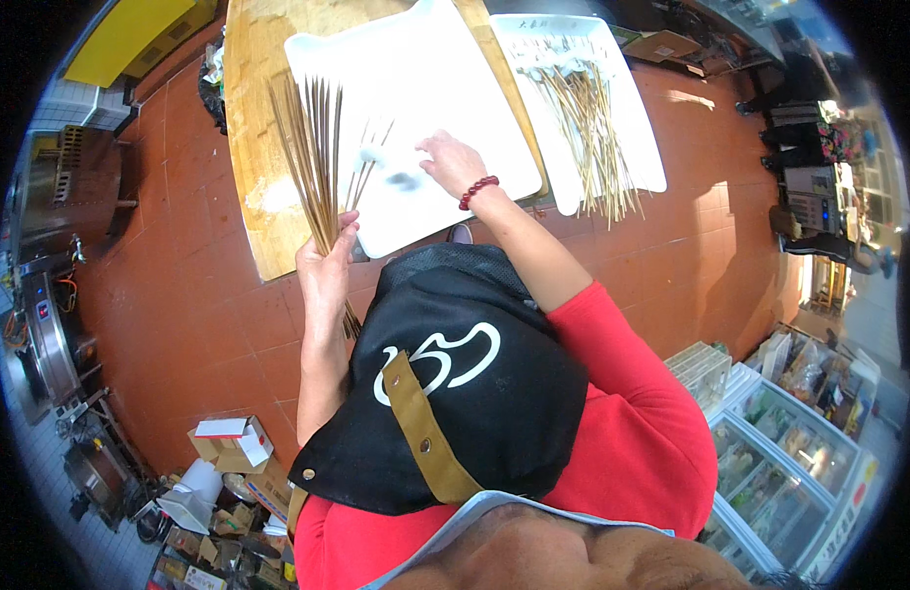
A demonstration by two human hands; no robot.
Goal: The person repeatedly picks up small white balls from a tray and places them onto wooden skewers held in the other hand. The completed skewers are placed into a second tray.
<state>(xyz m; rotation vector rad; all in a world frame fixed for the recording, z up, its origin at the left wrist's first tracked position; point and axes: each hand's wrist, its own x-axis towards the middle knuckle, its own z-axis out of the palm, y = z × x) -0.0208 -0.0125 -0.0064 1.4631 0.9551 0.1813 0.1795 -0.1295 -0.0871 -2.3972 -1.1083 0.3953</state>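
A bundle of thin wooden skewers is fanned upward out of my left hand, which grips it low down. By its fingertips a few more skewers carry a small whitish piece of food, over the left part of a white plastic tray. My right hand hovers over the tray's lower right part, fingers slightly bent and apart, with nothing seen in it. To the right, a second white tray holds many skewers with pale pieces at their far ends.
The white tray lies on a wooden table dusted with white powder. Around it runs a red tiled floor. Cardboard boxes are at lower left, a glass-topped freezer at lower right, metal kitchen equipment at left. People stand at far right.
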